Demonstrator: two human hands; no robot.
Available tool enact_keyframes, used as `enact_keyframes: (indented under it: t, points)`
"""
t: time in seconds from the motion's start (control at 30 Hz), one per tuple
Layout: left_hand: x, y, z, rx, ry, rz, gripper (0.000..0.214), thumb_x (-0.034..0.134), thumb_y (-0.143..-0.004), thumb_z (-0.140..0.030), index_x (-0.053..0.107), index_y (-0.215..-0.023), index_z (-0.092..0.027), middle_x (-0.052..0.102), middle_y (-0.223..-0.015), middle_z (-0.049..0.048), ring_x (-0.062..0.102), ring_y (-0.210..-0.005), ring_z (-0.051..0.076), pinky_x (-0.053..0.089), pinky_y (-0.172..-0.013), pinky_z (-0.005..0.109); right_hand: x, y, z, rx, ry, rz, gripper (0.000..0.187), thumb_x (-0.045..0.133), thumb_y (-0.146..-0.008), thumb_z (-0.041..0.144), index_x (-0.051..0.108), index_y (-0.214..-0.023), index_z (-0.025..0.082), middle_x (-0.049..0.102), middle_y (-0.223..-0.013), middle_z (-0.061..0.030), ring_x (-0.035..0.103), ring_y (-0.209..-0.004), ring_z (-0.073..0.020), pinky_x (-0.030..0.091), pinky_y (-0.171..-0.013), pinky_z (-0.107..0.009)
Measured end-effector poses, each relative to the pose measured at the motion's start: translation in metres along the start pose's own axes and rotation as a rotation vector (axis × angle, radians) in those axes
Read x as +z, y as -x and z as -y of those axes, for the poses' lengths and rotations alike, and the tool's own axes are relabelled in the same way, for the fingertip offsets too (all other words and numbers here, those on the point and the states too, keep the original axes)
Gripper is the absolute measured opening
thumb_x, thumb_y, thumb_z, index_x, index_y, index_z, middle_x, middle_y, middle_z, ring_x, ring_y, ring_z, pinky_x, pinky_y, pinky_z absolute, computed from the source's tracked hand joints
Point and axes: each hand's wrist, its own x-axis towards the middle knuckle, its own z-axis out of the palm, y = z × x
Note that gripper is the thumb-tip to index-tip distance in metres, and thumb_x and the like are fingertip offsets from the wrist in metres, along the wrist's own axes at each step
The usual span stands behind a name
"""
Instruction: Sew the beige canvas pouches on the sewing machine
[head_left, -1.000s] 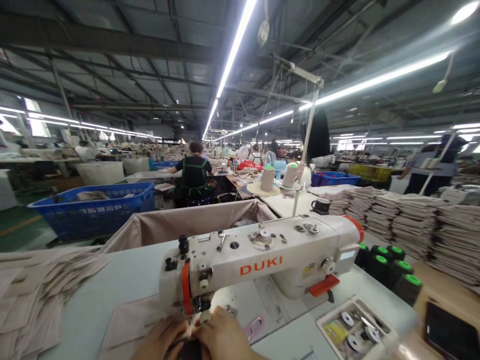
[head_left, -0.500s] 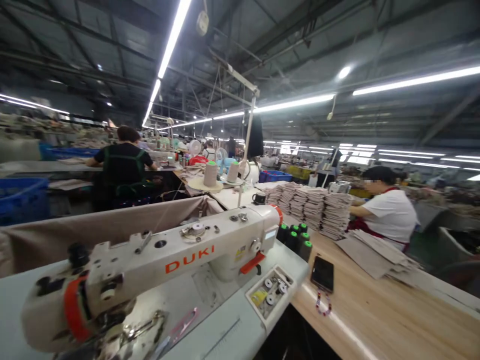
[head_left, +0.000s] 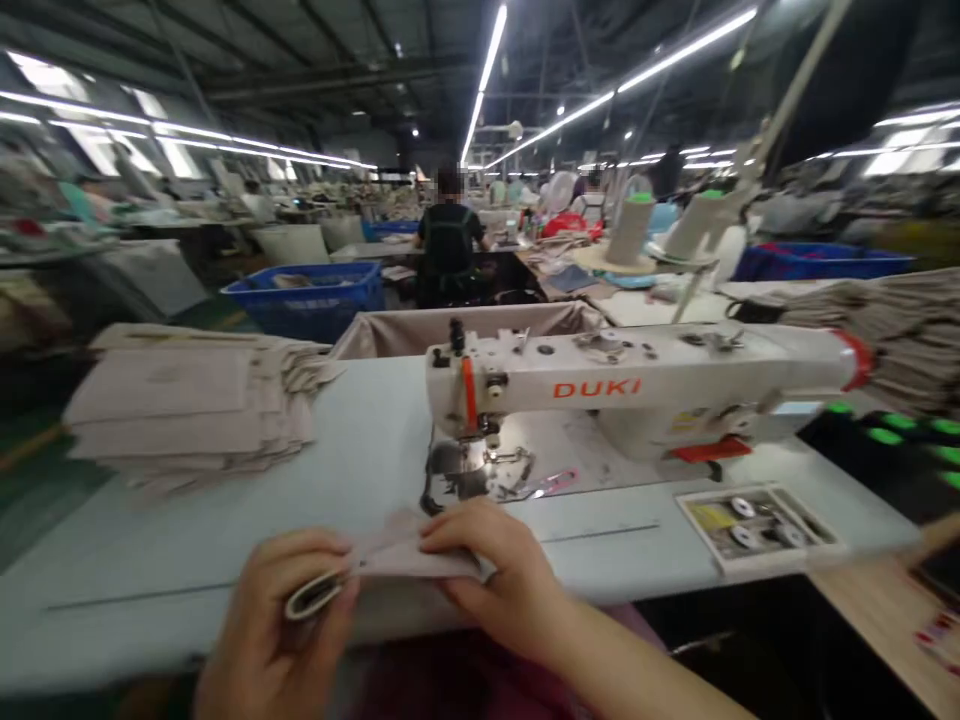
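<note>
Holding one folded cloth [head_left: 394, 553] are two hands [head_left: 274, 625] [head_left: 506, 575]; beyond stands one sewing machine [head_left: 600, 375]

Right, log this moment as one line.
left hand: grips folded fabric | right hand: grips its other end | sewing machine: beyond the fabric | fabric stack: left, on table
</note>
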Motion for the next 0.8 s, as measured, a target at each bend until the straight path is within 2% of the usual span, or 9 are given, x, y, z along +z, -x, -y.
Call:
enact_keyframes:
  t: [0.1, 0.17, 0.37, 0.5, 0.67, 0.73, 0.8]
  points:
    - [-0.004, -0.010, -0.019, 0.052, 0.041, 0.172, 0.016, 0.067, -0.087, -0.014, 0.063, -0.101, -0.021, 0.063, -0.103, 0.0048, 0.063, -0.090, 0.016, 0.055, -0.078, 0.026, -0.003, 0.000, 0.004, -0.035, -0.039, -0.050, 0.025, 0.061, -0.085, 0.007, 0.069, -0.101, 0.024, 0.071, -0.098, -0.0029, 0.065, -0.095, -0.0162, 0.051, -0.086, -0.030]
    - [-0.001, -0.014, -0.026, 0.093, 0.086, 0.202, 0.019, 0.065, -0.087, -0.007, 0.065, -0.101, -0.020, 0.064, -0.099, 0.0039, 0.063, -0.089, 0.014, 0.055, -0.079, 0.023, -0.003, 0.000, 0.010, -0.069, -0.030, -0.050, 0.026, 0.063, -0.084, 0.006, 0.067, -0.103, 0.024, 0.071, -0.098, -0.0028, 0.065, -0.094, -0.0160, 0.051, -0.084, -0.030]
    - [-0.001, -0.010, -0.026, 0.110, 0.142, 0.196, 0.026, 0.062, -0.086, 0.001, 0.067, -0.103, -0.018, 0.063, -0.097, 0.0040, 0.064, -0.088, 0.013, 0.055, -0.077, 0.021, -0.006, -0.008, 0.027, -0.233, 0.114, -0.008, 0.022, 0.067, -0.086, 0.008, 0.065, -0.101, 0.023, 0.070, -0.097, -0.0021, 0.058, -0.086, -0.0160, 0.047, -0.078, -0.034]
    - [-0.001, -0.009, -0.023, 0.121, 0.175, 0.201, 0.028, 0.063, -0.085, 0.002, 0.067, -0.104, -0.017, 0.064, -0.098, 0.0047, 0.063, -0.087, 0.013, 0.055, -0.075, 0.021, -0.009, -0.010, 0.025, -0.242, 0.158, 0.015, 0.015, 0.068, -0.086, 0.007, 0.062, -0.091, 0.020, 0.067, -0.086, -0.0013, 0.055, -0.081, -0.0158, 0.045, -0.072, -0.033]
    - [0.004, -0.005, -0.022, 0.152, 0.194, 0.188, 0.028, 0.065, -0.083, 0.002, 0.068, -0.104, -0.016, 0.065, -0.098, 0.0066, 0.063, -0.085, 0.014, 0.055, -0.073, 0.024, -0.014, -0.009, 0.018, -0.243, 0.194, 0.025, 0.021, 0.075, -0.082, 0.014, 0.055, -0.083, 0.019, 0.061, -0.079, -0.0013, 0.054, -0.076, -0.0160, 0.044, -0.067, -0.032]
    - [0.000, -0.003, -0.022, 0.129, 0.205, 0.177, 0.027, 0.066, -0.083, 0.001, 0.069, -0.104, -0.016, 0.066, -0.097, 0.0063, 0.063, -0.084, 0.014, 0.055, -0.072, 0.025, -0.018, -0.007, 0.016, -0.268, 0.226, 0.068, 0.018, 0.071, -0.085, 0.010, 0.057, -0.087, 0.020, 0.062, -0.082, -0.0017, 0.055, -0.078, -0.0159, 0.045, -0.069, -0.032]
    - [-0.014, -0.003, -0.020, 0.063, 0.172, 0.114, 0.024, 0.068, -0.084, -0.002, 0.069, -0.102, -0.018, 0.067, -0.097, 0.0052, 0.064, -0.083, 0.014, 0.056, -0.072, 0.026, -0.024, -0.003, 0.009, -0.275, 0.282, 0.103, 0.015, 0.068, -0.086, 0.008, 0.059, -0.090, 0.020, 0.064, -0.085, -0.0027, 0.057, -0.082, -0.0166, 0.047, -0.072, -0.032]
